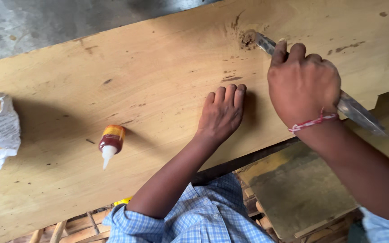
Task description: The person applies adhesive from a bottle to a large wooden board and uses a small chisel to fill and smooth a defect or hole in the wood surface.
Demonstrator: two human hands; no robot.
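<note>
On the plank [158, 81] | right hand [303, 83] clenched on metal tool [359, 112] — left hand [221, 112] flat, released | glue bottle [110, 143], orange label

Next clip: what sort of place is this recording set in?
Most likely a carpentry or woodworking shop. A wide wooden plank fills the view, the right hand works a metal blade into a knot in it, and a small glue bottle lies on the plank. The left hand rests flat on the wood.
</note>
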